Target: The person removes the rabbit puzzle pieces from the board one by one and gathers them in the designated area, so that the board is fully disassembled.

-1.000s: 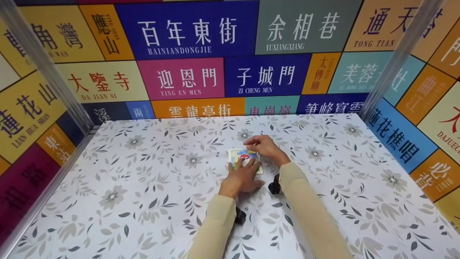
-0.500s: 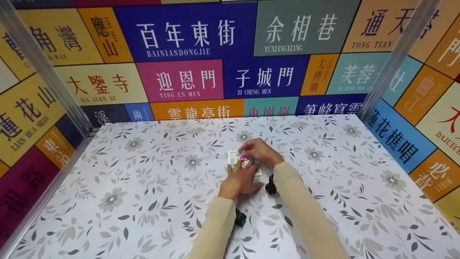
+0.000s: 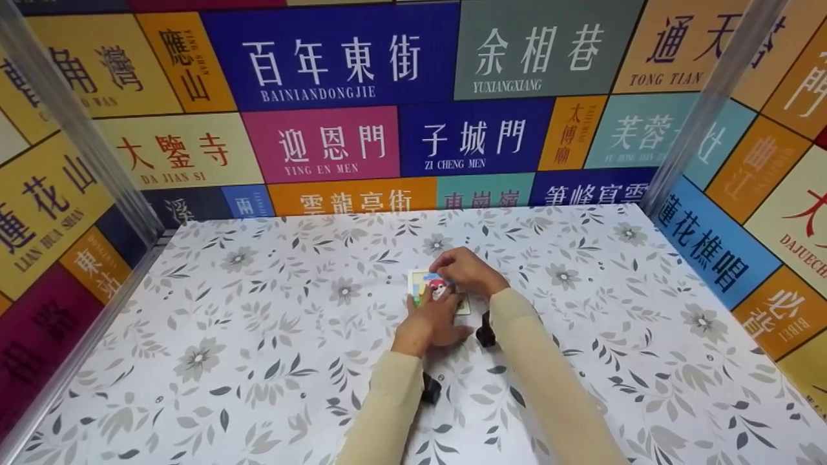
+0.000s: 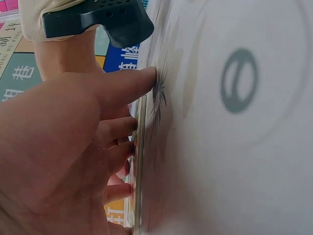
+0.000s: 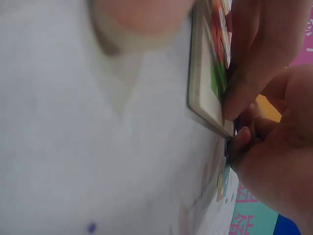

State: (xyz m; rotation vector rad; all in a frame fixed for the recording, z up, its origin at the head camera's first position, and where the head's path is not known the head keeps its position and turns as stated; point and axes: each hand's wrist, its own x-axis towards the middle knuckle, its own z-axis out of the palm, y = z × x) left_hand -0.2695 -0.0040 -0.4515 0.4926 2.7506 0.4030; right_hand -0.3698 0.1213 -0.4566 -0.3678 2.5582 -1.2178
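At the centre of the head view a small picture puzzle board lay flat on the floral tablecloth. The left hand pressed it down with straight fingers, while the right hand pinched a coloured puzzle piece over the board's upper edge. The fitting step seemed under way, and next the piece would need lining up with its slot and pushing flush.
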